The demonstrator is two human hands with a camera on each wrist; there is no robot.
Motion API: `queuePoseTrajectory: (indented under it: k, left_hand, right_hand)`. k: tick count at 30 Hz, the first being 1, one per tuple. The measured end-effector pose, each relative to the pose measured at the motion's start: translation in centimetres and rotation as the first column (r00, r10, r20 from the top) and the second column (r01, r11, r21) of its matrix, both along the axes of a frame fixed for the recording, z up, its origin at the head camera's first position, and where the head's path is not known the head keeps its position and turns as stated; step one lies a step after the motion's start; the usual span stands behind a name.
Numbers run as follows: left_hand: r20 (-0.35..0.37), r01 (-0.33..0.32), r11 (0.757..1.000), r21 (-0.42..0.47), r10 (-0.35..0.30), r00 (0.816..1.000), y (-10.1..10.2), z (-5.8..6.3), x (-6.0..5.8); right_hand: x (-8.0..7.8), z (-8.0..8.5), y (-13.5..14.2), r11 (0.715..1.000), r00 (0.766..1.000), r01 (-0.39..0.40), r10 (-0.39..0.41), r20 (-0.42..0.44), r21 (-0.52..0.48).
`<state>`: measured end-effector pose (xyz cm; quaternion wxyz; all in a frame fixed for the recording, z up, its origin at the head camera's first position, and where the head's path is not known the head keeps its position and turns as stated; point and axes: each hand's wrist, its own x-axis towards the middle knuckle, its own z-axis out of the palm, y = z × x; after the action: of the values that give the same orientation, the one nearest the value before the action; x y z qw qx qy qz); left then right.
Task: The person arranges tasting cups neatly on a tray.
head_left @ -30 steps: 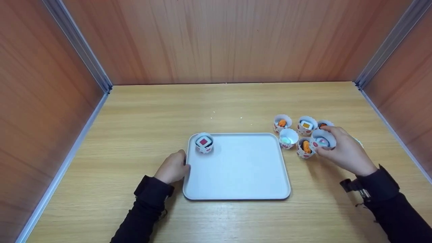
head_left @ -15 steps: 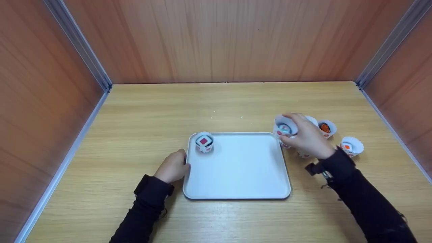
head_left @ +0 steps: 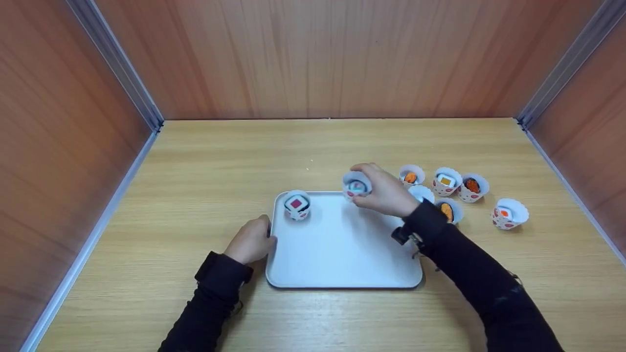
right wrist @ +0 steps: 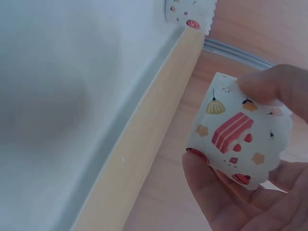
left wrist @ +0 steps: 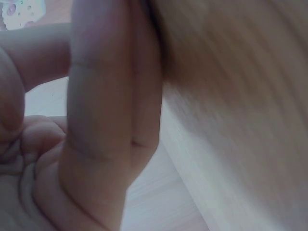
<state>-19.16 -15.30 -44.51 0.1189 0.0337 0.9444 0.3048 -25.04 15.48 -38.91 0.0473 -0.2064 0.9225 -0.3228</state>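
My right hand (head_left: 386, 191) pinches a paper baking cup (head_left: 356, 185) between thumb and fingers, over the far edge of the white tray (head_left: 342, 264). Printed cake slices and a scalloped rim show on this cup (right wrist: 236, 134) in the right wrist view; a pale pink-and-green piece lies inside it. At the tray's left side, my left hand (head_left: 250, 240) grips the rim, thumb on the edge. Its curled fingers (left wrist: 101, 96) fill much of the left wrist view. Another paper cup (head_left: 297, 205), holding a sushi-like piece with a red square, stands in the tray's far left corner.
Right of the tray stand several more paper cups, among them one with an orange piece (head_left: 411, 175), one with a yellow square (head_left: 446, 181) and a separate one (head_left: 508, 214) farther right. My right forearm partly covers the nearer cups. Wood panels (head_left: 313, 58) enclose the table.
My right hand has carried the paper cup leftward from the group on the right to above the tray's far edge. The left hand keeps its place on the rim.
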Motion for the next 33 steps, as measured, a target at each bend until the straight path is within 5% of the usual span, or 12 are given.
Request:
queuePoseTrajectory:
  k: [14,33]
  left_hand:
    - [0.006,0.004,1.000,-0.001,-0.004,1.000,0.2,-0.1,0.1]
    - [0.026,-0.012,1.000,0.001,0.012,1.000,0.1,0.0,0.1]
  right_hand:
    - [-0.8,-2.9,-4.9,0.990,0.994,-0.074,0.064,0.089,0.116]
    - [-0.7,-4.0,-5.2,0.992,0.987,-0.081,0.067,0.146,0.093]
